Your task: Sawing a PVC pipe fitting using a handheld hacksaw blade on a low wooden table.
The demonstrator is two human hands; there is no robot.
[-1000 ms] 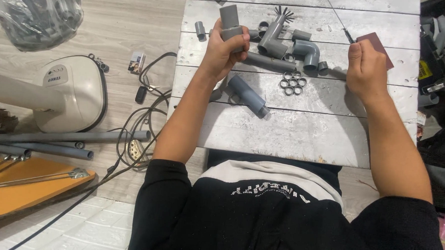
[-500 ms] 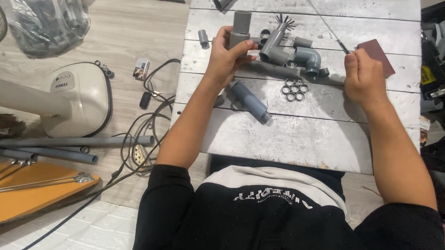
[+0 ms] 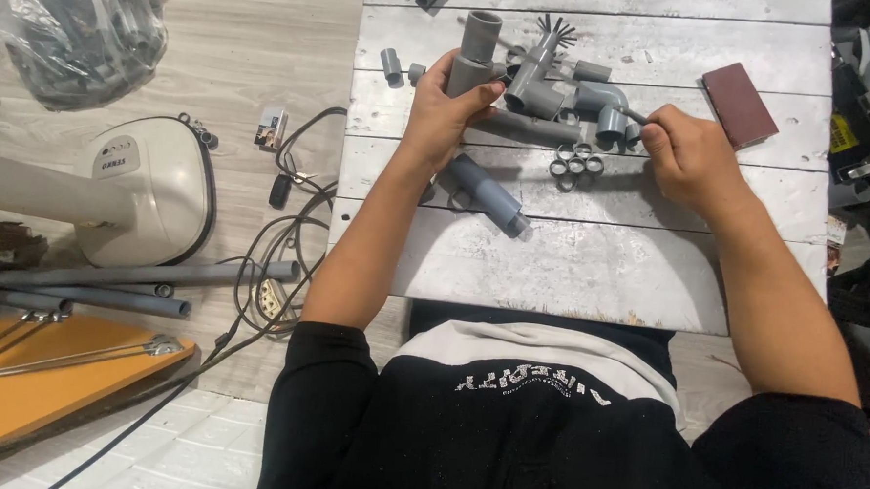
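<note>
Two hands meet over the white plank table (image 3: 590, 271) in the upper middle of the frame. Your left hand (image 3: 441, 113) wraps its fingers shut around a grey pipe fitting (image 3: 473, 55); your right hand (image 3: 688, 158) pinches a thin rod (image 3: 634, 113) beside the elbow joint (image 3: 607, 105). That fitting looks light, stiff and smooth, so grip its straight barrel firmly.

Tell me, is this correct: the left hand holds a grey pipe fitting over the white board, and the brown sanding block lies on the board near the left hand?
Not quite. In the head view the left hand does hold the grey pipe fitting over the white board, but the brown sanding block lies near the right hand, not the left.
</note>
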